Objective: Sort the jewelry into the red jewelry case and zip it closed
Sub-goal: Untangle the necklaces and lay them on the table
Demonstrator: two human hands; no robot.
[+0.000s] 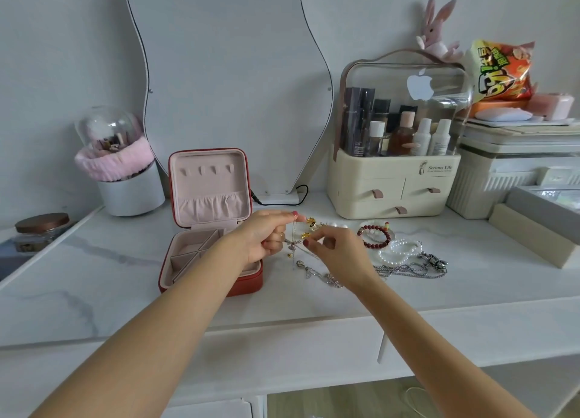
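Red jewelry case [209,220] sits open, left of frame center. Just right of it, left hand [266,238] pinches a thin necklace [293,245] up top, right hand [335,251] pinches it lower. Bead bracelet [376,236], pearls [398,251] further right.

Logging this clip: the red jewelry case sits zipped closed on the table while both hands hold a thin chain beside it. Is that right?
Not quite. In the head view the red jewelry case stands open, lid upright, its compartments showing. The rest holds: the left hand and right hand each pinch the thin chain beside it.
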